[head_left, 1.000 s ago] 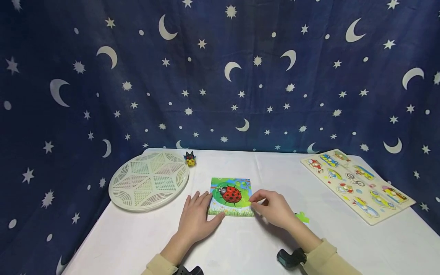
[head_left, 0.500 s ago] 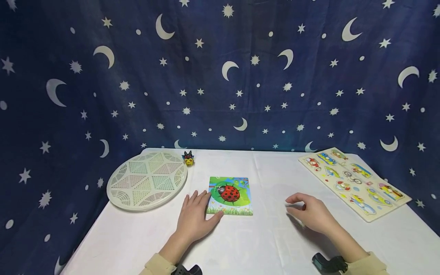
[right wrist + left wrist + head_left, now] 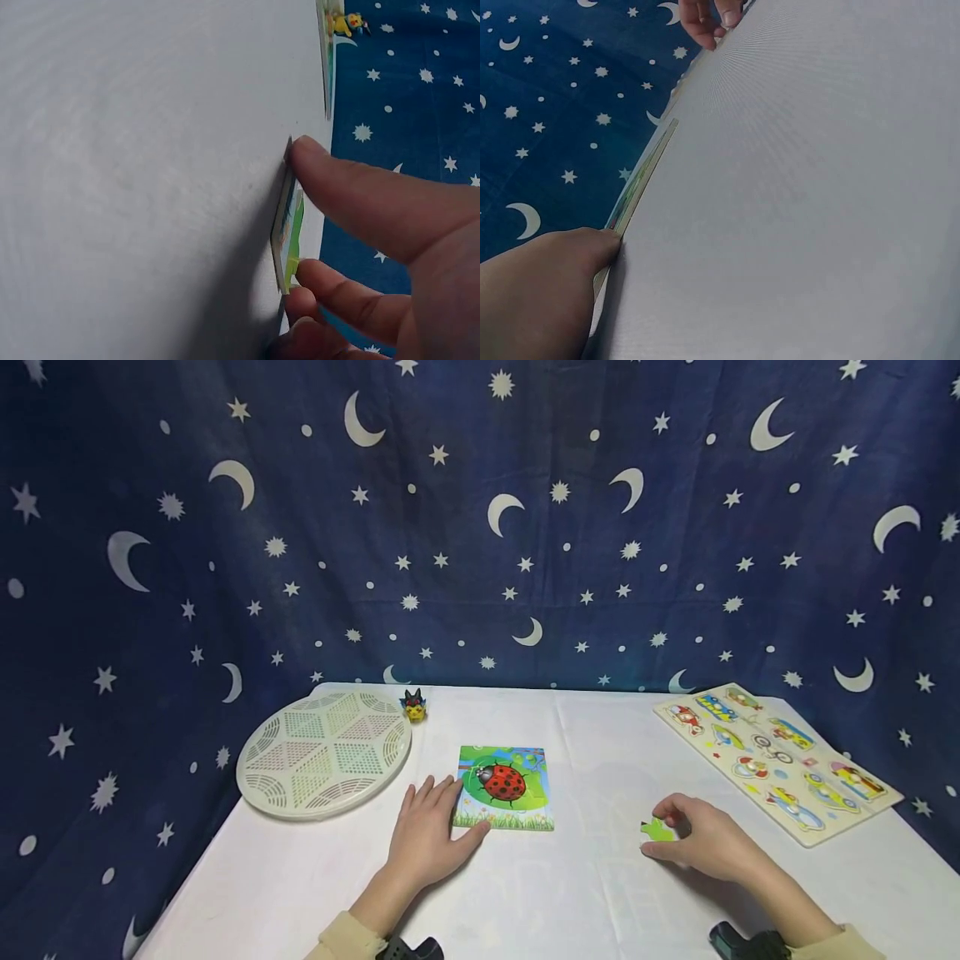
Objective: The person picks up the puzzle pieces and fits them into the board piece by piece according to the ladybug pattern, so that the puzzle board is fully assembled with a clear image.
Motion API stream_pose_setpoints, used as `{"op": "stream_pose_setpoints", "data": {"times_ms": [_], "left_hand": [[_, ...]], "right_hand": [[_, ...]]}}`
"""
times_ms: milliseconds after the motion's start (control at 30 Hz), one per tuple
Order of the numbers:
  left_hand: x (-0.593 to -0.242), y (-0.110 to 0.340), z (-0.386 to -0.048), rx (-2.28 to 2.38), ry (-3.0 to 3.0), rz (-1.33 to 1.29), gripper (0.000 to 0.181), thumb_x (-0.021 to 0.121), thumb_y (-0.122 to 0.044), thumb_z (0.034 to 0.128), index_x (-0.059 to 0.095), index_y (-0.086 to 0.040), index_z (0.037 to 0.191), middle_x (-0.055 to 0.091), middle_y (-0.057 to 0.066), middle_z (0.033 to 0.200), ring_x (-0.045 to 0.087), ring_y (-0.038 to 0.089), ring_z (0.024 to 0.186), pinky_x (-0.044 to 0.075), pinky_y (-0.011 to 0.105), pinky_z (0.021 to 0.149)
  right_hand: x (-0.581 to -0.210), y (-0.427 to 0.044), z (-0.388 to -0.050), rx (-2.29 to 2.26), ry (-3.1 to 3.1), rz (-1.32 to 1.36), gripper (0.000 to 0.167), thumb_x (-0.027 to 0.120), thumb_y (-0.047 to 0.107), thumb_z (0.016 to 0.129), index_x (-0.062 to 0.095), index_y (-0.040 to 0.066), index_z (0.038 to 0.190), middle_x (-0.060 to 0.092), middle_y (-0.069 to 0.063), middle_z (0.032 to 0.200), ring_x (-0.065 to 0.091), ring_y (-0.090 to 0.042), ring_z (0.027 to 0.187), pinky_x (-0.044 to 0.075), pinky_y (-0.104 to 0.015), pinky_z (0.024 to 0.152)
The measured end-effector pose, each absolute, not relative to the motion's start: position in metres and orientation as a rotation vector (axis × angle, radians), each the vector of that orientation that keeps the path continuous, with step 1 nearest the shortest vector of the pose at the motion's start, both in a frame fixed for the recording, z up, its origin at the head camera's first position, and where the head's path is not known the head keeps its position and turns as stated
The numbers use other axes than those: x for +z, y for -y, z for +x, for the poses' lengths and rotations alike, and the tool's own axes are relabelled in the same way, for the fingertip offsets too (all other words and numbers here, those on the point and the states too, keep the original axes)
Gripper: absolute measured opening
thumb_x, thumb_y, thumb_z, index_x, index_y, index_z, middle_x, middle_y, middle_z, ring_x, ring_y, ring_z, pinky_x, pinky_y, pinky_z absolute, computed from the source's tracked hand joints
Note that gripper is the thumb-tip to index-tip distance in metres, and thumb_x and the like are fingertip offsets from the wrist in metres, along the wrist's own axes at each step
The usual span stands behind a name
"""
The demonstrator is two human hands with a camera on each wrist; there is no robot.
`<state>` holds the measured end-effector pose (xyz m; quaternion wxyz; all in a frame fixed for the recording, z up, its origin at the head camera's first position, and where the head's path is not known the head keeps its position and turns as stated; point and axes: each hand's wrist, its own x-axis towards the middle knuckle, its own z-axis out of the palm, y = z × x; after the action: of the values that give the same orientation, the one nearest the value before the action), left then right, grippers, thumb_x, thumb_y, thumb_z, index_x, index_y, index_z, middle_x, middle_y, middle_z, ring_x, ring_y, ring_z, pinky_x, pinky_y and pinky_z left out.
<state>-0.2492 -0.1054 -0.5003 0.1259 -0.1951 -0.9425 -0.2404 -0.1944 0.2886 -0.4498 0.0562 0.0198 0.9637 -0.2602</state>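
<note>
A square ladybug jigsaw puzzle point(image 3: 504, 783) lies flat near the middle of the white table. My left hand point(image 3: 427, 835) rests along its left side, fingers stretched out, the thumb against its front edge. In the left wrist view, that thumb point(image 3: 592, 247) touches the board's side. Farther right, my right hand point(image 3: 708, 839) has thumb and fingers at opposite edges of a green puzzle piece point(image 3: 657, 831). The right wrist view shows the piece point(image 3: 289, 232) edge-on and close to the tabletop, between the thumb and fingertips; part of it is hidden by the fingers.
To the left sits a round, pale, perforated board point(image 3: 322, 756). A small yellow and dark figurine point(image 3: 413, 705) stands beside it. On the right lies a wooden peg puzzle point(image 3: 780, 760) with vehicle pictures. A dark blue star-and-moon curtain point(image 3: 450, 527) hangs behind the table point(image 3: 585, 893).
My right hand has moved from the ladybug puzzle's right edge out to the right, and its fingers have come down around the green piece. The left hand has stayed in place.
</note>
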Motion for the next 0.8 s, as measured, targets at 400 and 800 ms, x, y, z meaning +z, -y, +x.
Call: {"op": "stream_pose_setpoints", "data": {"times_ms": [400, 800], "left_hand": [[-0.500, 0.106, -0.249, -0.699, 2.749, -0.569, 0.079, 0.063, -0.065, 0.0902, 0.058, -0.007, 0.143, 0.056, 0.014, 0.147, 0.041, 0.041, 0.143, 0.020, 0.061, 0.120], [-0.502, 0.106, -0.250, -0.700, 2.740, -0.579, 0.078, 0.064, -0.064, 0.0900, 0.058, -0.008, 0.143, 0.056, 0.014, 0.146, 0.041, 0.041, 0.143, 0.019, 0.061, 0.120]], "right_hand": [[-0.448, -0.269, -0.202, -0.927, -2.905, 0.178, 0.063, 0.097, 0.039, 0.066, 0.060, 0.014, 0.111, 0.067, -0.004, 0.100, 0.061, -0.022, 0.085, 0.050, -0.037, 0.067], [-0.459, -0.222, -0.215, -1.304, -2.849, -0.046, 0.039, 0.085, 0.012, 0.083, 0.057, 0.019, 0.110, 0.056, -0.002, 0.079, 0.056, -0.017, 0.054, 0.052, -0.032, 0.046]]}}
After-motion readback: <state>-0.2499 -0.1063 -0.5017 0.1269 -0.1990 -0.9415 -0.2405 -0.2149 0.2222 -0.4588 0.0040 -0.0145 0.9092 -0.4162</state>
